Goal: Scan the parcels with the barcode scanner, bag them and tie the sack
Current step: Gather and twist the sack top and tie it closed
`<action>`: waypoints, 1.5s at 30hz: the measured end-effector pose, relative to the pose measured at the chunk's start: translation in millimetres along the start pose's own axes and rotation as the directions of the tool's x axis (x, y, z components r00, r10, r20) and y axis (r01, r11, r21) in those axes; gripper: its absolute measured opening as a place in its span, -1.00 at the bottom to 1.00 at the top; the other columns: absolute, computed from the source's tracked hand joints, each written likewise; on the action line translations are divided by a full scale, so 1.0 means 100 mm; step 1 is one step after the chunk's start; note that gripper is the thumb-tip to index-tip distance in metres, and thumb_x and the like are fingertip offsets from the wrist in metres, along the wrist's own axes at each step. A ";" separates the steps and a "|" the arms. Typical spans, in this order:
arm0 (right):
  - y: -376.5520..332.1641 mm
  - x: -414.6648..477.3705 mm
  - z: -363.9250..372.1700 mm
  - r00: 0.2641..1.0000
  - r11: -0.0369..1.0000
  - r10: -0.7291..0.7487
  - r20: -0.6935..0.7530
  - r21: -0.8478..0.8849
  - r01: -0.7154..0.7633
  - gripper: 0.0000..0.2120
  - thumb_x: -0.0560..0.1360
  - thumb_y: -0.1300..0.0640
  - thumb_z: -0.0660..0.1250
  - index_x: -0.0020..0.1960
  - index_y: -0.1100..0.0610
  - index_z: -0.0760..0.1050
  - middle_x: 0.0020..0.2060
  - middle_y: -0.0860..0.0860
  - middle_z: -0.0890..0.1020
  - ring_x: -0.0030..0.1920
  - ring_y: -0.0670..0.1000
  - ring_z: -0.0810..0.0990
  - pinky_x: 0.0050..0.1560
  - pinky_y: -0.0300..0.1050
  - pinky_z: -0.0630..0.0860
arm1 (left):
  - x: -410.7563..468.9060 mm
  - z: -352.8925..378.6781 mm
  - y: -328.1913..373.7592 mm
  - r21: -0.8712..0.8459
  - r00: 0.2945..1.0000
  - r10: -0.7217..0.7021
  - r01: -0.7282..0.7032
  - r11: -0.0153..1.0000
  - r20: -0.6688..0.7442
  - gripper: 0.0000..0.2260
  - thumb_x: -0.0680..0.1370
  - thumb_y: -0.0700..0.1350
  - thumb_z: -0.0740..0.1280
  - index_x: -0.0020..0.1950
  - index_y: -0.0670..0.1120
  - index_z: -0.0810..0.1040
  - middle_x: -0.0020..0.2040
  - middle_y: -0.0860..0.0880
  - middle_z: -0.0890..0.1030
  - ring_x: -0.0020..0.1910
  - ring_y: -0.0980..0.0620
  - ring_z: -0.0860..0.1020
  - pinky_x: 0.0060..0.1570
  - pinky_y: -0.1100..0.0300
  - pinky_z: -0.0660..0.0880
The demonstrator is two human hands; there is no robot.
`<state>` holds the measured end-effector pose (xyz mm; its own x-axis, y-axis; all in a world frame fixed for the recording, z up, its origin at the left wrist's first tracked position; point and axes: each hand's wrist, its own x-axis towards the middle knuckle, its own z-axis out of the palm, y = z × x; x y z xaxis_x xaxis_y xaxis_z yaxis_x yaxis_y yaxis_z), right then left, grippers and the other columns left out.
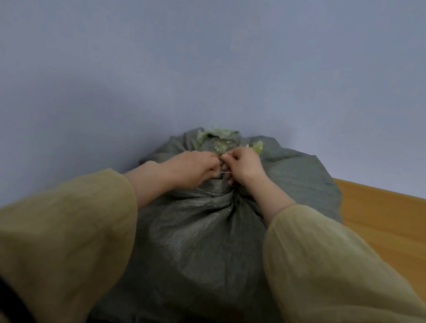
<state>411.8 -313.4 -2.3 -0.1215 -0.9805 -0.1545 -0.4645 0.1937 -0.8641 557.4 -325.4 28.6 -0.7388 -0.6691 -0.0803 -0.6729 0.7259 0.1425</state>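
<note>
The 2 sleeved arms are reaching forward, left hand (193, 165) and right hand (246, 165) meeting at the gathered neck of the sack (198, 238) standing against the wall (217, 56), each curled grip pinching a thin tie (225, 173) whose ends are hiding under fingers.

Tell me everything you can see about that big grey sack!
The sack is dark grey-green and looks woven, with a faint sheen. It is bulging full and sits on a wooden surface in front of a pale wall. Its neck is gathered into tight folds, and shiny green plastic peeks from the mouth above. The left hand and right hand meet at the neck, pinching a thin pale tie there.
</note>
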 end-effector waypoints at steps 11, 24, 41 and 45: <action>-0.04 -0.14 -0.18 0.997 0.746 0.046 -0.065 0.666 0.009 -0.73 0.49 0.48 0.27 0.19 0.40 0.50 -0.36 0.05 0.52 -0.46 -0.14 0.59 -0.24 -0.29 0.62 | 0.09 -0.04 -0.11 -0.625 0.951 -0.274 0.129 0.770 -0.142 -0.91 0.55 -0.15 0.33 -0.11 -0.13 0.58 -0.28 0.02 0.53 -0.29 0.15 0.42 -0.18 0.21 0.35; -0.39 -0.37 -0.50 0.989 0.626 -0.048 -0.140 0.767 0.139 -0.89 0.48 0.42 0.31 -0.15 0.26 0.54 -0.49 -0.01 0.63 -0.49 -0.13 0.59 -0.33 -0.32 0.59 | 0.07 -0.43 0.13 -0.388 0.812 -0.168 -0.078 0.918 -0.560 -0.92 0.53 -0.14 0.36 -0.05 -0.11 0.63 -0.08 0.03 0.46 -0.07 0.08 0.46 -0.06 0.23 0.37; -0.51 -0.48 -0.56 0.983 0.652 -0.094 -0.155 0.737 0.178 -0.89 0.44 0.43 0.36 -0.16 0.26 0.58 -0.37 0.06 0.65 -0.37 -0.06 0.63 -0.20 -0.25 0.63 | 0.07 -0.56 0.26 -0.648 0.748 -0.426 -0.007 0.761 -0.509 -0.94 0.51 -0.13 0.39 -0.07 -0.09 0.64 -0.22 0.01 0.62 -0.21 0.07 0.56 -0.08 0.21 0.50; -0.50 -0.48 -0.55 0.978 0.691 -0.110 -0.176 0.694 0.203 -0.89 0.47 0.42 0.33 -0.08 0.28 0.59 -0.42 0.00 0.65 -0.40 -0.12 0.61 -0.21 -0.29 0.62 | 0.08 -0.57 0.29 -0.671 0.753 -0.445 0.006 0.741 -0.484 -0.90 0.52 -0.14 0.38 -0.04 -0.15 0.64 -0.20 -0.08 0.62 -0.26 0.04 0.54 -0.10 0.16 0.52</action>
<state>392.9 -274.6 74.2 -0.2227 -0.9745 0.0283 0.2635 -0.0881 -0.9606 533.9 -318.4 88.3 -0.2395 -0.9041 0.3540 -0.4787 0.4271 0.7671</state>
